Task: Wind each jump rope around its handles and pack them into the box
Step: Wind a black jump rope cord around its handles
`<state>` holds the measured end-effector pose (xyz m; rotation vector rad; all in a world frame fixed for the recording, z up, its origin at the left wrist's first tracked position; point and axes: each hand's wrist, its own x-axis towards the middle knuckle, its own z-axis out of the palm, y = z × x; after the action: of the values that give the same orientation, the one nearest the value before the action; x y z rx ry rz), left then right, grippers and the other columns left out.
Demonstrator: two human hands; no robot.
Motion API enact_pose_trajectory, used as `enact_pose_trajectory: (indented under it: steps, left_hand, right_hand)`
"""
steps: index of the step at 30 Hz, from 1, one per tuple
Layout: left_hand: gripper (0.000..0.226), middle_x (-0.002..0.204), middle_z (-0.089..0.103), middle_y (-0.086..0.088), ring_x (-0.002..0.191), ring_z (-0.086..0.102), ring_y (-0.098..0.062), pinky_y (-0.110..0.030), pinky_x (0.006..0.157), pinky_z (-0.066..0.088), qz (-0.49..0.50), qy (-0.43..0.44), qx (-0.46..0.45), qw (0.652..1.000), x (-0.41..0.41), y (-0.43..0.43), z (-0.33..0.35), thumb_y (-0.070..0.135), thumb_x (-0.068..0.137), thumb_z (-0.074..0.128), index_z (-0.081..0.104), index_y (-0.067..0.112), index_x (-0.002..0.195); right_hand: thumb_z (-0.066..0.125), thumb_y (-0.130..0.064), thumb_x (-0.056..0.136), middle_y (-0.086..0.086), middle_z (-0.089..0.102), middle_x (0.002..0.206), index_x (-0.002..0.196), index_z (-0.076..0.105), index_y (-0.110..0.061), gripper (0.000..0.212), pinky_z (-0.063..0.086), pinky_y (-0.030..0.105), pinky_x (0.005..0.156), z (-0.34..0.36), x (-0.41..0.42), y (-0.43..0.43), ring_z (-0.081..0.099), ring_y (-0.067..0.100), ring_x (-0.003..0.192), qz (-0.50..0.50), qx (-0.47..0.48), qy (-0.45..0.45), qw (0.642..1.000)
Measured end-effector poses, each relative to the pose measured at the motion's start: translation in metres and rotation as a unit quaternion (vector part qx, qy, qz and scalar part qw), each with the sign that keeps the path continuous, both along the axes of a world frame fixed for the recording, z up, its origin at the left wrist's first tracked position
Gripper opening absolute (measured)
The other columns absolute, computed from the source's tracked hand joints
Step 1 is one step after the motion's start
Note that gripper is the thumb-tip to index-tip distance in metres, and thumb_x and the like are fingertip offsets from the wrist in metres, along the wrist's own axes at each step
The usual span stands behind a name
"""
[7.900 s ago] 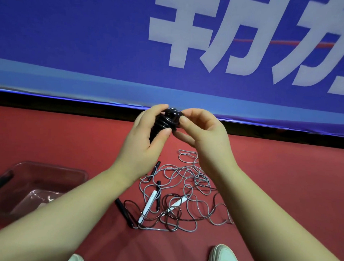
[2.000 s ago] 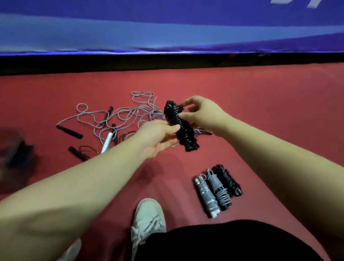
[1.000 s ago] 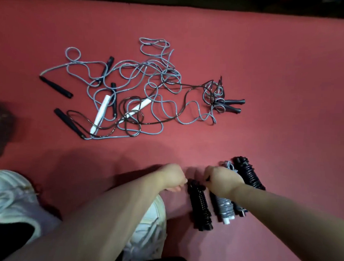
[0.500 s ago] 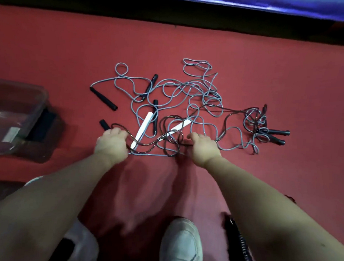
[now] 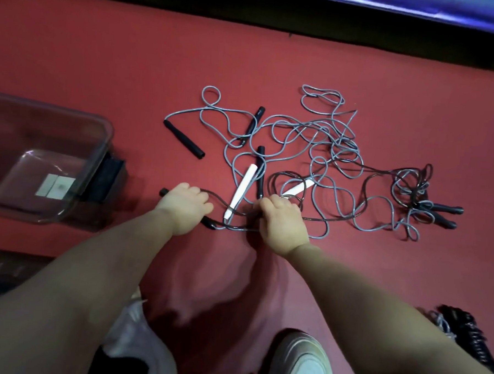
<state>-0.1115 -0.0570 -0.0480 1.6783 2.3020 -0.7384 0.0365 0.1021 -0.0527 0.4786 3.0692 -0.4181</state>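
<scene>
Our left hand (image 5: 186, 209) curls around a black handle (image 5: 208, 222) at the tangle's near edge; our right hand (image 5: 281, 223) pinches the dark cord (image 5: 324, 219) just beside it. Loose jump ropes (image 5: 314, 139), grey and dark, sprawl across the red floor (image 5: 161, 53), with 2 white handles (image 5: 241, 191) and 6 black ones in all. Open floor rings the pile. We see 1 clear box (image 5: 106, 128) to the left, wound bundles (image 5: 461, 335) at lower right.

tangled jump ropes (image 5: 298, 186) on floor, clear box (image 5: 103, 139) left
</scene>
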Motion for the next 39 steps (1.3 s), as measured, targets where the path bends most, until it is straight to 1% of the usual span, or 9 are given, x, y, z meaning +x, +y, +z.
enact_pose_trajectory:
  steps: [3, 6, 9, 13, 18, 22, 27, 33, 39]
  left_hand:
    - [0.028, 0.125, 0.047, 0.001, 0.116, 0.046, -0.021, -0.032, 0.095, 0.031, -0.007, -0.033, 0.010, 0.999, 0.006, -0.007, 0.000, 0.016, 0.098, 0.034, 0.048, 0.024, 0.121]
    - [0.022, 0.122, 0.048, 0.002, 0.115, 0.049, -0.020, -0.034, 0.094, 0.036, 0.071, -0.153, 0.077, 0.983, 0.001, -0.010, 0.014, 0.022, 0.098, 0.042, 0.051, 0.023, 0.118]
    - [0.013, 0.109, 0.055, -0.002, 0.097, 0.054, -0.017, -0.034, 0.090, 0.041, 0.160, -0.336, 0.198, 0.907, -0.007, -0.013, 0.042, 0.019, 0.095, 0.048, 0.055, 0.017, 0.106]
    - [0.019, 0.075, 0.059, 0.006, 0.056, 0.047, 0.005, -0.009, 0.059, 0.037, 0.228, -0.447, 0.285, 0.817, -0.017, -0.016, 0.092, 0.006, 0.092, 0.057, 0.051, 0.023, 0.087]
    - [0.016, 0.076, 0.052, 0.009, 0.071, 0.047, -0.009, -0.010, 0.062, 0.033, 0.218, -0.318, 0.037, 0.922, -0.016, -0.034, 0.110, 0.014, 0.086, 0.067, 0.054, 0.021, 0.090]
    - [0.015, 0.093, 0.065, 0.000, 0.083, 0.056, -0.015, -0.019, 0.067, 0.041, 0.243, -0.229, -0.035, 0.942, 0.016, -0.038, 0.097, 0.012, 0.088, 0.054, 0.066, 0.017, 0.095]
    - [0.015, 0.108, 0.067, -0.003, 0.101, 0.060, -0.023, -0.023, 0.078, 0.043, 0.291, -0.221, 0.025, 0.931, 0.045, -0.013, 0.085, 0.020, 0.090, 0.056, 0.065, 0.018, 0.101]
    - [0.011, 0.101, 0.066, 0.002, 0.096, 0.059, -0.021, -0.023, 0.075, 0.041, 0.283, -0.250, 0.079, 0.923, 0.049, 0.031, 0.075, 0.021, 0.091, 0.054, 0.064, 0.022, 0.094]
    - [0.024, 0.122, 0.058, -0.003, 0.103, 0.056, -0.023, -0.029, 0.087, 0.043, 0.325, -0.257, 0.162, 0.896, 0.046, 0.050, 0.072, 0.025, 0.090, 0.060, 0.057, 0.022, 0.113]
  right_hand:
    - [0.051, -0.018, 0.083, 0.000, 0.043, 0.134, 0.135, 0.041, -0.022, 0.053, 0.025, 0.039, 0.100, -0.002, -0.008, -0.009, 0.034, 0.025, 0.126, 0.023, 0.007, -0.116, 0.993]
    - [0.050, -0.025, 0.088, 0.000, 0.043, 0.137, 0.135, 0.042, -0.024, 0.048, 0.020, 0.042, 0.104, -0.001, -0.011, -0.006, 0.029, 0.025, 0.130, 0.025, 0.035, -0.164, 0.985]
    - [0.047, -0.042, 0.093, 0.003, 0.050, 0.129, 0.127, 0.053, -0.024, 0.039, 0.021, 0.042, 0.104, 0.013, -0.011, 0.006, 0.034, 0.027, 0.126, 0.033, 0.037, -0.208, 0.977]
    - [0.052, -0.057, 0.087, 0.005, 0.057, 0.110, 0.105, 0.062, -0.017, 0.045, 0.029, 0.037, 0.097, 0.058, -0.003, 0.041, 0.045, 0.027, 0.115, -0.014, -0.042, -0.141, 0.989]
    - [0.061, -0.021, 0.090, 0.015, 0.047, 0.120, 0.121, 0.060, -0.010, 0.033, 0.032, 0.030, 0.106, 0.107, 0.024, 0.072, 0.046, 0.028, 0.117, 0.018, -0.146, -0.174, 0.974]
    - [0.054, -0.019, 0.093, 0.013, 0.039, 0.142, 0.140, 0.041, -0.015, 0.050, 0.030, 0.028, 0.105, 0.097, 0.043, 0.061, 0.041, 0.028, 0.128, -0.073, -0.143, -0.195, 0.968]
    - [0.063, -0.035, 0.087, 0.013, 0.055, 0.130, 0.131, 0.049, -0.003, 0.056, 0.040, 0.032, 0.098, 0.061, 0.053, 0.054, 0.051, 0.031, 0.120, -0.233, -0.183, -0.199, 0.934]
    - [0.061, -0.058, 0.080, 0.007, 0.044, 0.138, 0.137, 0.042, -0.022, 0.070, 0.029, 0.042, 0.106, 0.026, 0.026, 0.052, 0.035, 0.029, 0.132, -0.305, -0.142, -0.149, 0.930]
    - [0.043, -0.024, 0.098, 0.014, 0.057, 0.118, 0.113, 0.047, -0.008, 0.023, 0.037, 0.032, 0.092, 0.026, 0.005, 0.050, 0.052, 0.028, 0.106, -0.297, -0.303, -0.057, 0.904]
